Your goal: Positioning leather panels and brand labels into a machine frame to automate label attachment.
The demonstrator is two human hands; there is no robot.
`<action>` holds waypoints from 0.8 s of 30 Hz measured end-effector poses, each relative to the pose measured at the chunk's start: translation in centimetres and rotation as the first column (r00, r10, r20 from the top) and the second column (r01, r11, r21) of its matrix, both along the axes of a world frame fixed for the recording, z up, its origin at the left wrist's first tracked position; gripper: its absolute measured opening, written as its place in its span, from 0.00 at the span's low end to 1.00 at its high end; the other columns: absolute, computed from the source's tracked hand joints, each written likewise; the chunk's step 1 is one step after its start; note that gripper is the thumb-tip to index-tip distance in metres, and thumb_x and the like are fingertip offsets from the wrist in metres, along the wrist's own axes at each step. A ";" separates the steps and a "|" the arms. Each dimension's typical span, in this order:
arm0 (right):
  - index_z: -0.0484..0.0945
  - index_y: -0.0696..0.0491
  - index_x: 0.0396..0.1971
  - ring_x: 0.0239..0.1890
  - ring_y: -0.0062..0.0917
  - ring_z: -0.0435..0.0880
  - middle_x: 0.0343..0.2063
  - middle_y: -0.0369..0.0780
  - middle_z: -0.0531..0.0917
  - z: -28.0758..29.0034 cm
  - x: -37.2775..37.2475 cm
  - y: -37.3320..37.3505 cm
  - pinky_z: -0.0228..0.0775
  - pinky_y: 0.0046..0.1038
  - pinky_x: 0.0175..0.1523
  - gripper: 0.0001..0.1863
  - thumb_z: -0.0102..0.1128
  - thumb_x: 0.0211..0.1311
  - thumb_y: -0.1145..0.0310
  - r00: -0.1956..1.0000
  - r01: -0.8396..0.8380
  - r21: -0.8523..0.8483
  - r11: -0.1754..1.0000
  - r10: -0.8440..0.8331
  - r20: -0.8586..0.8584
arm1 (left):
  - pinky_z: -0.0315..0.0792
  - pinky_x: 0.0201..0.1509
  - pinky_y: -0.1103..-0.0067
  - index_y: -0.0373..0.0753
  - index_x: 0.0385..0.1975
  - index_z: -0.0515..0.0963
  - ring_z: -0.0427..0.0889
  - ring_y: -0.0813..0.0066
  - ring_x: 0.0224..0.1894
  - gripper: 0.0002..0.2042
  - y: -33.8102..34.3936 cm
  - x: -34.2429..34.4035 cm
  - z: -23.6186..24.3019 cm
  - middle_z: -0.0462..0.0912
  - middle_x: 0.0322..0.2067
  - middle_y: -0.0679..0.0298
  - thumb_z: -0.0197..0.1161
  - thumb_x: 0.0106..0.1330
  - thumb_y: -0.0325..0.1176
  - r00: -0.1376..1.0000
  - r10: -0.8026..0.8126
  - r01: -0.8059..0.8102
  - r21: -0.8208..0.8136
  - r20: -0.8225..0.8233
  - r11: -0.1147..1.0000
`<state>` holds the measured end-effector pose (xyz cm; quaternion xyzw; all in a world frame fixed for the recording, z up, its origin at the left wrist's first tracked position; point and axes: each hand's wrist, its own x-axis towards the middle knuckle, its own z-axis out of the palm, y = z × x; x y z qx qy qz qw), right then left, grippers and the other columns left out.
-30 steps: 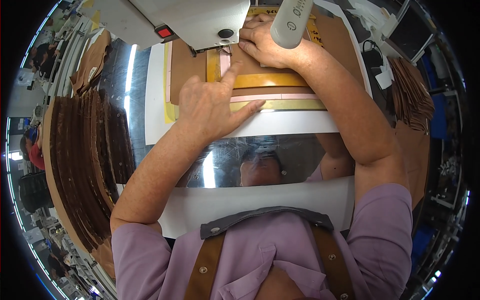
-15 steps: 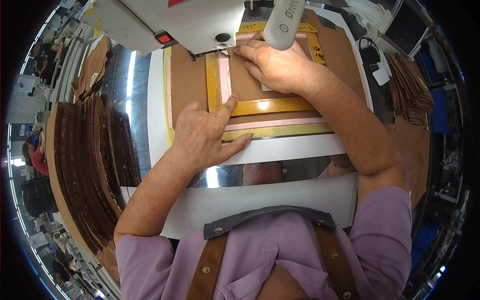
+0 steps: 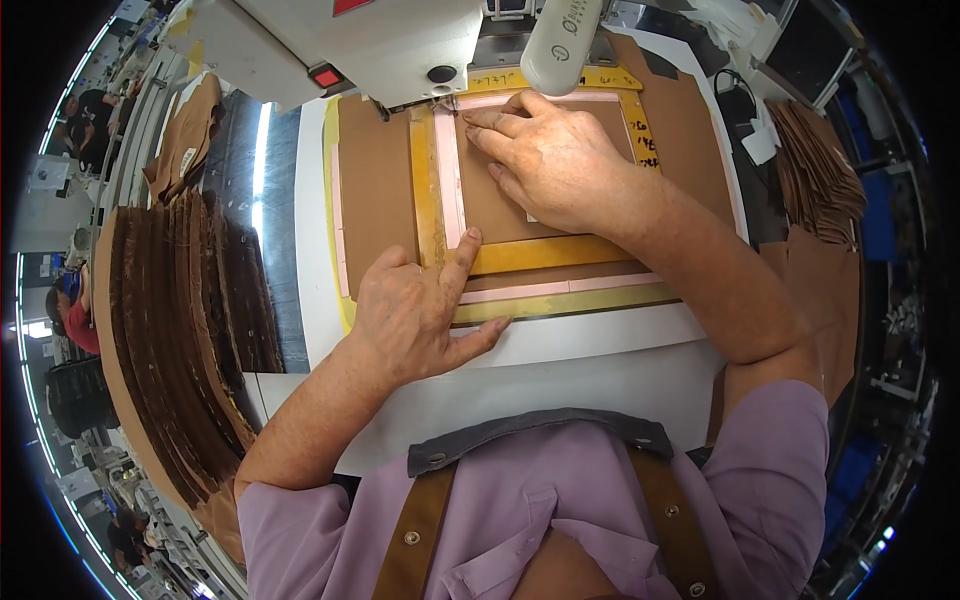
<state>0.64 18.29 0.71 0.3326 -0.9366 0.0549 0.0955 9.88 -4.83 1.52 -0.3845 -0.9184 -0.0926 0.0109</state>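
Observation:
A brown fabric panel [image 3: 376,170] lies in a layered template on a white sheet [image 3: 620,335], with a yellow inner frame [image 3: 560,252] and pink strips [image 3: 448,180]. My left hand [image 3: 405,310] rests at the frame's lower left corner, fingers spread, index fingertip near the pink strip. My right hand [image 3: 550,165] lies open on the panel inside the frame, fingertips just right of the presser foot [image 3: 445,105] of a white sewing machine [image 3: 370,50]. What lies beneath my right palm is hidden.
Tall piles of dark brown pieces [image 3: 175,330] stand at the left. More brown pieces [image 3: 810,160] lie stacked at the right. A pale control arm [image 3: 555,45] hangs over the work. Other people [image 3: 80,320] are at the far left.
The template, panel and white sheet have moved toward me with both hands on them, covering the metal bed that showed before. More of the upper frame shows behind the machine.

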 end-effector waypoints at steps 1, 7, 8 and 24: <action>0.81 0.50 0.52 0.56 0.34 0.78 0.52 0.37 0.84 -0.1 0.1 0.0 0.81 0.34 0.52 0.16 0.55 0.68 0.62 1.000 0.002 0.000 1.000 -0.002 -0.001 | 0.64 0.36 0.72 0.31 0.68 0.68 0.77 0.68 0.19 0.41 0.0 0.0 -0.1 0.76 0.14 0.69 0.68 0.61 0.54 1.000 -0.002 0.002 0.000 -0.001 1.000; 0.78 0.51 0.57 0.58 0.33 0.76 0.57 0.37 0.81 -0.2 0.2 0.1 0.81 0.33 0.53 0.20 0.54 0.72 0.57 1.000 0.009 0.036 0.999 -0.008 -0.011 | 0.63 0.37 0.72 0.31 0.68 0.68 0.78 0.69 0.20 0.41 0.1 0.0 -0.2 0.76 0.15 0.70 0.68 0.62 0.56 1.000 0.016 -0.016 -0.021 -0.015 1.000; 0.78 0.51 0.58 0.59 0.33 0.76 0.57 0.37 0.81 -0.4 0.2 0.1 0.81 0.33 0.54 0.21 0.55 0.72 0.57 1.000 0.000 0.021 1.000 0.001 -0.020 | 0.63 0.37 0.72 0.32 0.67 0.69 0.78 0.69 0.20 0.40 0.1 -0.1 -0.2 0.76 0.15 0.70 0.68 0.61 0.56 1.000 0.009 -0.009 -0.012 -0.019 1.000; 0.75 0.61 0.61 0.62 0.36 0.77 0.61 0.45 0.79 -1.0 0.4 0.1 0.73 0.35 0.65 0.31 0.64 0.65 0.55 0.999 -0.053 -0.096 0.994 0.051 -0.019 | 0.74 0.59 0.64 0.34 0.52 0.80 0.81 0.54 0.54 0.26 1.1 -7.6 -0.2 0.82 0.54 0.53 0.73 0.59 0.46 0.977 -0.062 0.115 0.255 -0.206 0.960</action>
